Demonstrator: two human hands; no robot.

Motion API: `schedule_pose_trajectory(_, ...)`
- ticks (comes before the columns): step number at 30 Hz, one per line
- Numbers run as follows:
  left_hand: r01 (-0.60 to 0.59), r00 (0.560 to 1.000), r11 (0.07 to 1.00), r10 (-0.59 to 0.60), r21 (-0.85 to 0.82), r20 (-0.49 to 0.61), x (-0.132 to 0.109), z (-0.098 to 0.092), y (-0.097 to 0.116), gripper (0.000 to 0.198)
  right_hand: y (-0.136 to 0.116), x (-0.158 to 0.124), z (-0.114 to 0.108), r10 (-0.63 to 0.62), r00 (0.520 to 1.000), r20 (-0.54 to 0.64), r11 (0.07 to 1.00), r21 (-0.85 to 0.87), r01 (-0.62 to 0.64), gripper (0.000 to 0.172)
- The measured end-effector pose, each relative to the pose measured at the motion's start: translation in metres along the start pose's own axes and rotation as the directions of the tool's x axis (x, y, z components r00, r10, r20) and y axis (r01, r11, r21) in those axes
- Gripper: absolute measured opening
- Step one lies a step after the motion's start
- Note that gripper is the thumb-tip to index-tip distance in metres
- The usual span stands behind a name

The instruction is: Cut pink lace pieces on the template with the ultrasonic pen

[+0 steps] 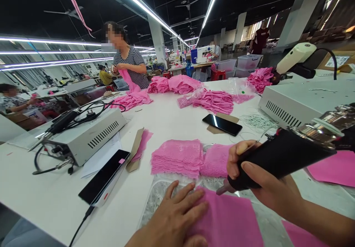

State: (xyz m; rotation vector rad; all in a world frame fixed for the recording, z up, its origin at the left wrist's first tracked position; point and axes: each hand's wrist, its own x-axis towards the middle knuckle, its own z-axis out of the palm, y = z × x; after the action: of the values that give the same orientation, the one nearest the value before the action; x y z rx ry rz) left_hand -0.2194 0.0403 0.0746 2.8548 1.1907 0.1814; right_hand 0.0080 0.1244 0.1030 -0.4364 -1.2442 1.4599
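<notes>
My left hand [177,214] lies flat with fingers spread on a piece of pink fabric [230,217], over a clear mat [155,195]. My right hand [266,182] is wrapped around a black handheld ultrasonic welding gun [280,158]. Its blunt metal tip [224,188] points down and left, close over the fabric's upper edge; I cannot tell whether it touches. Just beyond the hands sits a stack of pink lace pieces [177,158]. Beside it is a second pink lace pile [215,160], partly hidden by my right hand.
A grey box [91,132] with a cabled tool on top stands left; another grey box [299,99] stands right. Two phones lie on the table, one near left [107,175], one beyond the lace [222,124]. Pink garments [184,84] line the far edge, where a person [131,64] handles pink cloth.
</notes>
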Motion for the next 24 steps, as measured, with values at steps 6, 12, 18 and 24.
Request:
schedule_pose_trajectory(6,-0.041,0.997,0.997,0.046,0.072,-0.069,0.000,0.003,-0.002,0.054,0.004,0.002,0.003,-0.001,1.000,0.002,1.000,-0.013,0.001,0.018)
schedule_pose_trajectory(12,-0.044,0.993,0.998,0.049,0.043,-0.109,0.000,0.005,-0.002,0.056,0.007,0.002,0.003,-0.009,1.000,0.025,0.999,-0.036,0.010,0.016)
schedule_pose_trajectory(18,-0.046,0.987,0.998,0.052,0.043,-0.154,-0.001,0.010,-0.004,0.054,0.010,0.003,0.001,-0.013,0.998,0.054,0.999,-0.050,0.015,0.013)
schedule_pose_trajectory(24,-0.050,0.983,0.998,0.055,0.034,-0.175,-0.003,0.021,-0.007,0.054,0.009,0.002,0.000,-0.035,0.997,0.070,0.996,-0.081,0.040,0.012)
